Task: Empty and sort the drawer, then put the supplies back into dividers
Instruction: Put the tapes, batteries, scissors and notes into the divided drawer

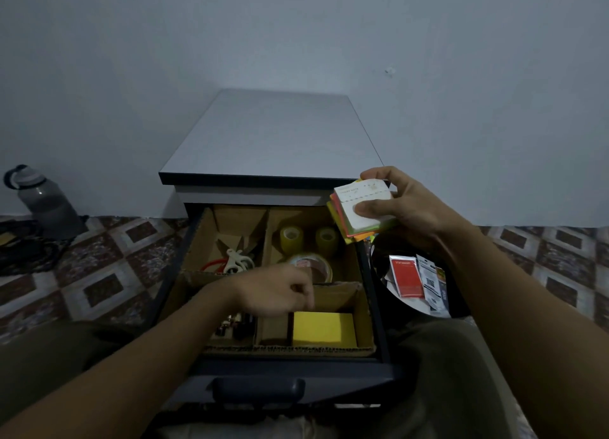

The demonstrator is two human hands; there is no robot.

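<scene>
Above drawer (pixel 329 371), right hand (pixel 407 208) grips sticky notes (pixel 364 204); left hand (pixel 273 290) curled.

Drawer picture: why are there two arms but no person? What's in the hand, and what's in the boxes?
The camera sits on the person's head and looks down, so you see only their arms. The right hand holds a stack of colourful sticky notes up by the right side of the open drawer. The left hand reaches into the drawer; I can't tell if it holds anything. Cardboard dividers split the drawer into boxes: scissors back left, tape rolls back right, a yellow pad front right. Packets lie beside the drawer, on the right.
</scene>
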